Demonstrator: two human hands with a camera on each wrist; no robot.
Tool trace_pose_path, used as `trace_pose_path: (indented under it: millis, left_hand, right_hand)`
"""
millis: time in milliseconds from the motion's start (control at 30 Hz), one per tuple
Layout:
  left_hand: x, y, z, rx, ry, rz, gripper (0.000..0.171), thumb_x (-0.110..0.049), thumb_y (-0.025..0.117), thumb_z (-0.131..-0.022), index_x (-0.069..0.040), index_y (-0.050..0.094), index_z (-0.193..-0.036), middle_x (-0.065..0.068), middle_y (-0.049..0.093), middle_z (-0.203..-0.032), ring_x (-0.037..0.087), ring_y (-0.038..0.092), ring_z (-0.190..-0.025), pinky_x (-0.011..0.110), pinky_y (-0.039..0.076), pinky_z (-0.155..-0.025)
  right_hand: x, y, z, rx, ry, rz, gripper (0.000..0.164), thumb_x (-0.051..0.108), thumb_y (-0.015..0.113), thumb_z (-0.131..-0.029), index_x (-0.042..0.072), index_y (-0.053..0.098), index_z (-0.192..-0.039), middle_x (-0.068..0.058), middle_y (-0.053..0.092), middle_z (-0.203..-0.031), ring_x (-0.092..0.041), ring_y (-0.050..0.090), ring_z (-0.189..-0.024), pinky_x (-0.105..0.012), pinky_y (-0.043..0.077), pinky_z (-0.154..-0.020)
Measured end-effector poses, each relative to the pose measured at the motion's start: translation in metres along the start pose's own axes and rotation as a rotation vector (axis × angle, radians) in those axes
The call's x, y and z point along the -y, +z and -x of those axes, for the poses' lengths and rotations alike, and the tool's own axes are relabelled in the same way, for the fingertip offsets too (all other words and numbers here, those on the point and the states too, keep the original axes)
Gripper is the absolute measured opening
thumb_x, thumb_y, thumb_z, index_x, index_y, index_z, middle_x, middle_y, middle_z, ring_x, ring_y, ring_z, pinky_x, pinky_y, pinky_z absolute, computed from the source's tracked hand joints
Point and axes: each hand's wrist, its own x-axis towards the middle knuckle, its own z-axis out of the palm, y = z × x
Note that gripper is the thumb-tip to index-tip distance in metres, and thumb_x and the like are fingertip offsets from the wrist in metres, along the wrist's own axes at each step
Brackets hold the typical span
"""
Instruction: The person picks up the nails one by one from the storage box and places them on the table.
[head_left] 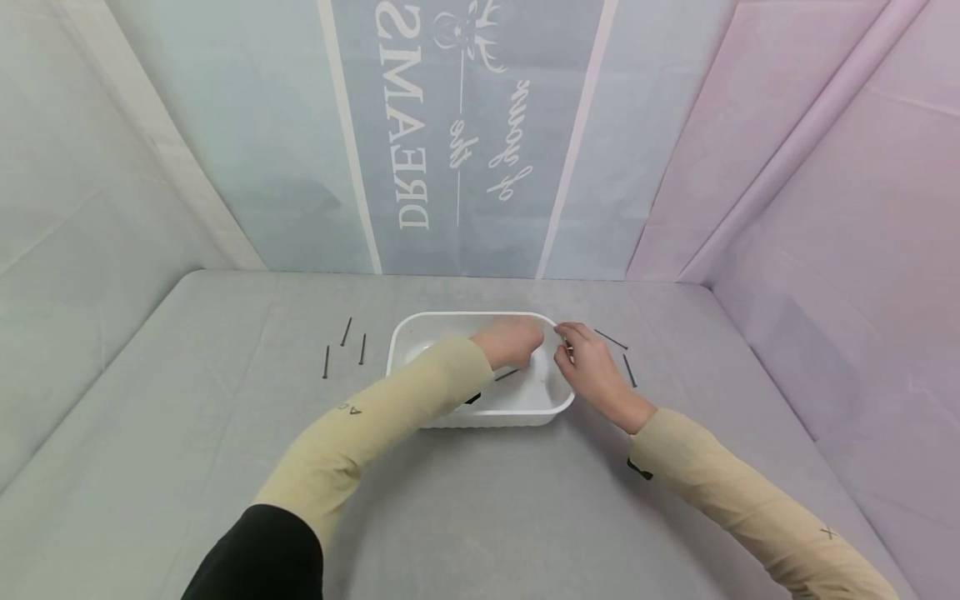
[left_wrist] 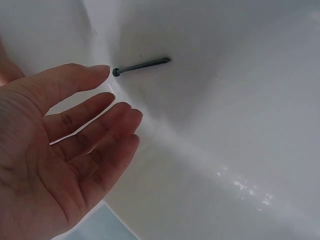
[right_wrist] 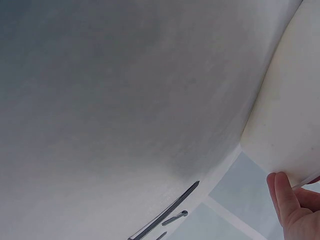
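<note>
A white plastic basin stands on the table with a dark nail lying inside it. My left hand reaches into the basin; in the left wrist view its thumb and fingers are apart and loosely bent. The thumb tip is close to the nail's head, with nothing held between the fingers. At the basin's right end my right hand pinches the rim, also seen in the right wrist view, where the fingers lie against the outer wall. My left forearm hides part of the basin's inside.
Left of the basin several loose nails lie on the grey tabletop, one nearest the basin. To the right, by my right hand, are more nails. Fabric walls enclose the back and both sides, the back one printed with letters.
</note>
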Motion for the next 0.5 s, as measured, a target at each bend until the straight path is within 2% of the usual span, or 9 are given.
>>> trace_pose_path:
  millis: [300,500]
  left_hand:
    - [-0.0026,0.003,0.0022,0.027,-0.013,-0.027,0.013,-0.01,0.056,-0.086,-0.01,0.059,-0.099,0.003,0.06,-0.097,0.015,0.047,-0.078,0.028,0.045,-0.074]
    - [-0.001,0.0054,0.0004,0.032,-0.02,-0.006,0.012,-0.011,0.058,-0.087,-0.009,0.06,-0.098,0.002,0.06,-0.096,0.014,0.046,-0.077,0.027,0.044,-0.072]
  right_hand:
    - [-0.0018,0.0005,0.0002,-0.005,-0.007,-0.008,0.03,-0.005,0.051,-0.083,-0.011,0.056,-0.112,-0.022,0.055,-0.113,-0.028,0.06,-0.09,-0.031,0.054,-0.072]
    - [-0.0006,-0.0002,0.0001,0.003,0.004,-0.012,0.03,-0.005,0.051,-0.083,-0.012,0.055,-0.112,-0.022,0.055,-0.114,-0.029,0.06,-0.091,-0.03,0.054,-0.073]
